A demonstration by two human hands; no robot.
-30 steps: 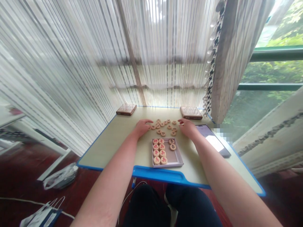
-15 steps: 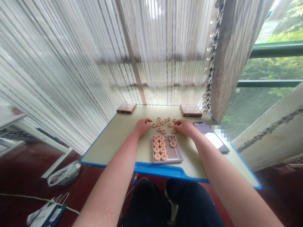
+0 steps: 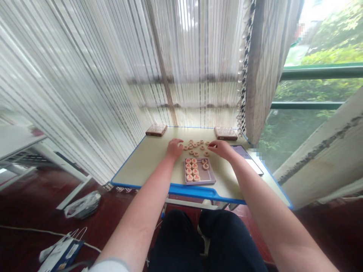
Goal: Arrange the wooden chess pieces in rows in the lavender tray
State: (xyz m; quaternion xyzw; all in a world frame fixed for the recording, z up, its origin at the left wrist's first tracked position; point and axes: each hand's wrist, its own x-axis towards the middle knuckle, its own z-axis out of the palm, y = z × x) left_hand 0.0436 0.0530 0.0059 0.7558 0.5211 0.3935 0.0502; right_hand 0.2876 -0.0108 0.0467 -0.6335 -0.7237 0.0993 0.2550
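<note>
Round wooden xiangqi pieces (image 3: 202, 147) with dark characters lie loosely grouped on the pale tabletop. My left hand (image 3: 175, 147) is at the left side of the group, fingers curved and thumb apart from the index finger. On the right, my right hand (image 3: 220, 148) has its fingertips drawn together among the outermost pieces; whatever is between them is too small to make out. Nearer me sits a shallow open box (image 3: 208, 176). Two columns of red-marked pieces (image 3: 195, 171) fill its left part, and two dark-marked pieces (image 3: 205, 166) lie at its upper right.
Flat brown boxes lie at the table's far left (image 3: 156, 130) and far right (image 3: 226, 133) corners. A phone or tablet (image 3: 249, 160) rests beside my right forearm. The table (image 3: 141, 162) has a blue rim, with string curtains (image 3: 195, 90) behind it.
The whole view has shifted slightly, so the table appears a little smaller and higher. Both hands remain beside the loose pieces, and the pieces in the box look the same.
</note>
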